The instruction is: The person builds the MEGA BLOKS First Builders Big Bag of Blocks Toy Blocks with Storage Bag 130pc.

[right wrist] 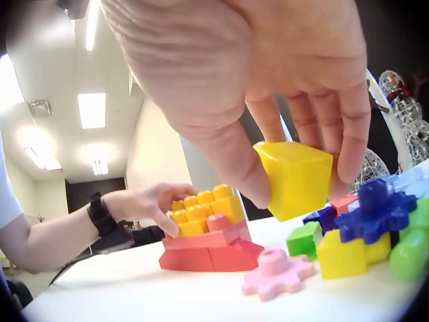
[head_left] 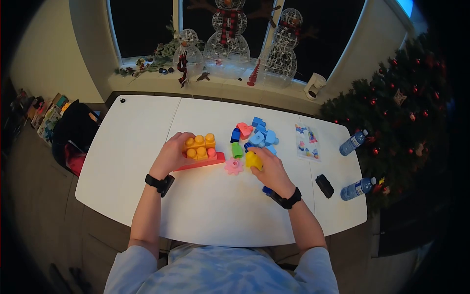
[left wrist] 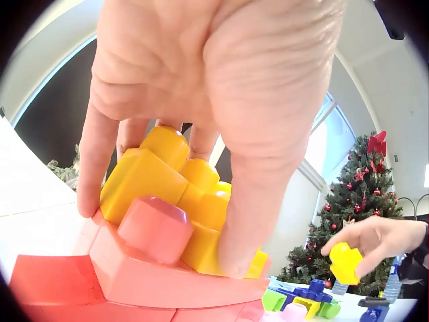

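My left hand [head_left: 172,154] grips a built stack of toy blocks, thumb on one side and fingers on the other. Orange-yellow blocks [right wrist: 208,211] form its top layer, with a pink stud [left wrist: 155,228] showing beside them. Underneath is a long red base [right wrist: 211,259] on the white table [head_left: 210,210]. To the right, my right hand [head_left: 272,171] pinches a yellow block [right wrist: 295,181] between thumb and fingers, raised above the loose pieces. Below it lie a pink gear [right wrist: 278,276], a green block [right wrist: 305,240], another yellow block [right wrist: 342,255] and a dark blue gear [right wrist: 375,211].
Several light blue blocks [head_left: 264,137] and a red block [head_left: 244,130] lie beyond my right hand. Farther right are a picture sheet [head_left: 308,142], a black phone-like object [head_left: 324,186] and two water bottles [head_left: 353,142]. A decorated tree [head_left: 401,117] stands past the table's right edge.
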`<state>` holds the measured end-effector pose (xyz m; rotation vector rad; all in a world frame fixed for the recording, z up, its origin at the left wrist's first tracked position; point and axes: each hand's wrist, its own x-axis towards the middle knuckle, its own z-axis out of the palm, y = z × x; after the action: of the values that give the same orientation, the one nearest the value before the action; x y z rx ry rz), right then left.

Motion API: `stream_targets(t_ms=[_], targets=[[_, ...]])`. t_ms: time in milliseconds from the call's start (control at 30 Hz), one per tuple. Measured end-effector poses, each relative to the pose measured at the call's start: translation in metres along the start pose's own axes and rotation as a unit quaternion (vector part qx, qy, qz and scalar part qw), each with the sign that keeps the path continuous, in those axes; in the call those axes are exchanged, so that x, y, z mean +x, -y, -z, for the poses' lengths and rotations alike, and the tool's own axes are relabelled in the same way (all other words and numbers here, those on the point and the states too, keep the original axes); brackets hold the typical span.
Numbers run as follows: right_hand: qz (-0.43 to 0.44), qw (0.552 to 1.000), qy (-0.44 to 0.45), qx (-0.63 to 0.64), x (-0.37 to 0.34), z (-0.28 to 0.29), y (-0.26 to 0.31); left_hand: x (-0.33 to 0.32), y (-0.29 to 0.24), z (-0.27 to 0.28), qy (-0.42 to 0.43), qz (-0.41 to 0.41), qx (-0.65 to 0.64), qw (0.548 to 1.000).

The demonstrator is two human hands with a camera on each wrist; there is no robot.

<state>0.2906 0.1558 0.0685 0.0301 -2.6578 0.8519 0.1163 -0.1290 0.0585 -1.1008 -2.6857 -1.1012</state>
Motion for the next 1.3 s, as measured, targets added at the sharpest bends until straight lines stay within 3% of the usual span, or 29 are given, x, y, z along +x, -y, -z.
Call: stream_targets(t_ms=[233,367,433,500,567,700,767,1100,1167,1233,1300], targets=[[-0.015,0.990,-0.053,0.126,0.041,-0.003,0.028,0.004,-0.027,-0.031,0.038,-0.050,-0.028,0.998],[0.034,0.975,-0.059,0.212,0.061,-0.023,0.040,0.003,-0.022,-0.048,0.032,0.008,-0.128,0.991],[0.072,0.979,-0.012,0.192,0.071,-0.032,0.043,0.002,-0.018,-0.054,0.043,0.029,-0.146,0.988],[0.040,0.973,0.040,0.223,0.075,-0.037,0.050,0.002,-0.014,-0.058,0.032,0.020,-0.147,0.988],[0.094,0.984,0.046,0.142,0.082,-0.051,0.046,0.000,-0.008,-0.062,0.025,0.011,-0.156,0.987],[0.114,0.989,0.071,0.053,0.083,-0.060,0.044,0.001,-0.003,-0.066,0.025,0.025,-0.158,0.987],[0.150,0.988,0.037,0.015,0.083,-0.069,0.038,0.001,-0.003,-0.066,0.026,0.028,-0.159,0.987],[0.102,0.988,0.116,-0.005,0.085,-0.050,0.043,0.001,-0.001,-0.066,0.054,0.053,-0.173,0.982],[0.126,0.987,-0.013,0.094,0.082,-0.029,0.030,-0.003,-0.010,-0.056,0.054,0.041,-0.169,0.983],[0.014,0.990,-0.076,0.116,0.073,0.009,0.012,-0.004,-0.013,-0.049,0.057,0.031,-0.169,0.983],[-0.030,0.991,-0.124,0.038,0.058,0.032,-0.036,-0.001,-0.007,-0.045,0.043,0.051,-0.278,0.958]])
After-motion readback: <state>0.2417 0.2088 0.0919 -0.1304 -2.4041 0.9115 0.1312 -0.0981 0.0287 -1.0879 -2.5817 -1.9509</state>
